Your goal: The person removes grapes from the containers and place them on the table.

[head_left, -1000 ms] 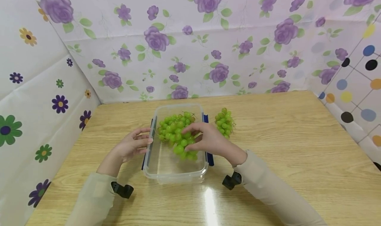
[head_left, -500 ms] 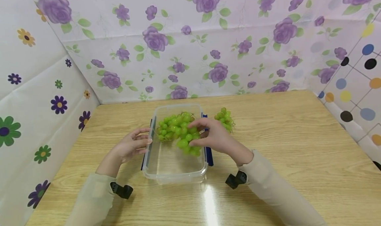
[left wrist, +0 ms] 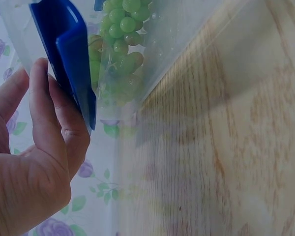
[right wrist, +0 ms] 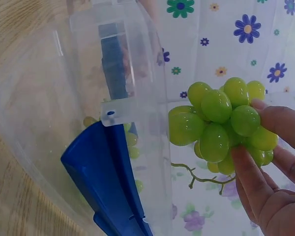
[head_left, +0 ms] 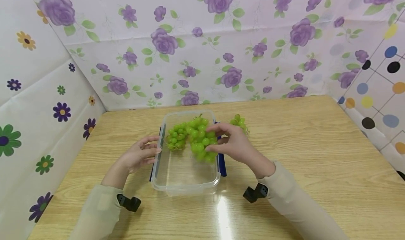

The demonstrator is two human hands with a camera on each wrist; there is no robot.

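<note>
Right hand (head_left: 235, 146) gripped a bunch of green grapes (head_left: 200, 138) lifted over the clear plastic box (head_left: 185, 183). Left hand (head_left: 140, 155) lay relaxed with straight fingers against the box's blue clip (left wrist: 69, 59). More grapes (head_left: 175, 136) sat inside the box, another bunch (head_left: 239, 122) on the table beside it.

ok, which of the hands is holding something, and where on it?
The right hand grips a bunch of green grapes by its side, above the clear plastic container. The left hand only rests against the container's blue left clip.

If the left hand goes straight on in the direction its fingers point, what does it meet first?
Probably the blue clip on the clear container's left wall; the left hand has its fingertips already at it.
</note>
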